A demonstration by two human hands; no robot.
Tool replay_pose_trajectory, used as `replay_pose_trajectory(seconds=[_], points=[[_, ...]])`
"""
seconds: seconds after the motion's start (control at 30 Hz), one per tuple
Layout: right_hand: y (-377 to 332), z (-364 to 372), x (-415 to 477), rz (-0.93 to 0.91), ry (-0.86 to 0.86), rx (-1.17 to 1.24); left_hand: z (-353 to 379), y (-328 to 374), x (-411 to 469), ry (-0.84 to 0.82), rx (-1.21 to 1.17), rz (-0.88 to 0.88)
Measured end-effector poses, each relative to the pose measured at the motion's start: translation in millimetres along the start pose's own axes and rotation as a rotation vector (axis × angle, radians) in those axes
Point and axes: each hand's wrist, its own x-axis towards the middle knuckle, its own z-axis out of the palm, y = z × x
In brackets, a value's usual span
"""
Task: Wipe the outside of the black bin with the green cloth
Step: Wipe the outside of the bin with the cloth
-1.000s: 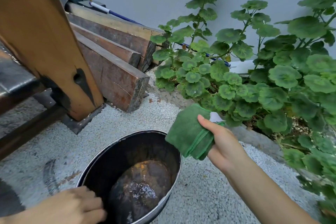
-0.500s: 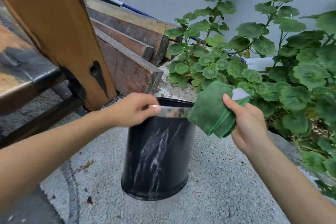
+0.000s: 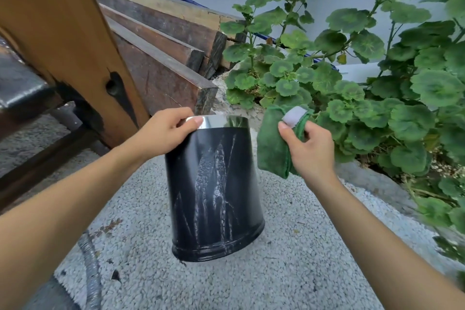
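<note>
The black bin (image 3: 216, 191) hangs in front of me, tilted, its base off the pebbled ground. White streaks and dried drips run down its near side. Its top has a shiny metal rim, and my left hand (image 3: 163, 133) grips that rim at the upper left. My right hand (image 3: 308, 148) holds the folded green cloth (image 3: 273, 143) just right of the bin's upper edge, a white label showing by my thumb. I cannot tell whether the cloth touches the bin's side.
Stacked wooden planks (image 3: 161, 40) lean behind the bin, and a thick wooden post (image 3: 63, 40) stands at left. Geranium plants (image 3: 364, 88) fill a stone-edged bed at right. A grey hose (image 3: 91, 274) lies on the pebbled ground (image 3: 289, 272).
One second ago the bin stood on the ground below me. My left hand took its rim and lifted it up, tilted. The cloth in my right hand stayed beside the rim.
</note>
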Motion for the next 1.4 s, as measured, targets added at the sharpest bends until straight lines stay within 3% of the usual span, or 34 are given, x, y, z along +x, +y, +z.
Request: replay_pose_trajectory(seconds=[0.23,0.4,0.57,0.67,0.8,0.9,1.0,1.07,1.13,1.23,1.4], points=[[-3,37,10,-0.123,-0.149,-0.153,8,22,11,-0.029,-0.009,-0.012],[3,39,-10,-0.119,-0.295,-0.077,13,25,19,-0.02,-0.008,-0.036],[24,20,-53,-0.062,-0.618,-0.046,10,18,26,-0.003,0.025,-0.096],[43,7,-80,-0.097,-0.811,-0.158,8,13,30,-0.005,0.026,-0.119],[53,-6,-108,-0.126,-0.968,-0.084,8,14,31,0.007,0.027,-0.129],[52,-10,-106,0.085,-0.858,0.003,10,22,31,-0.006,0.02,-0.123],[43,-12,-78,0.392,-0.575,0.191,9,29,26,-0.031,-0.005,-0.091],[31,-14,-49,0.474,-0.393,0.382,9,30,21,-0.048,-0.062,-0.052],[15,-15,-20,0.401,-0.249,0.463,11,33,16,-0.028,-0.111,-0.017],[-7,-10,10,0.126,-0.154,0.244,17,44,16,-0.002,-0.118,0.019],[-24,19,-2,-0.244,-0.267,-0.142,24,58,28,-0.022,-0.073,0.043]])
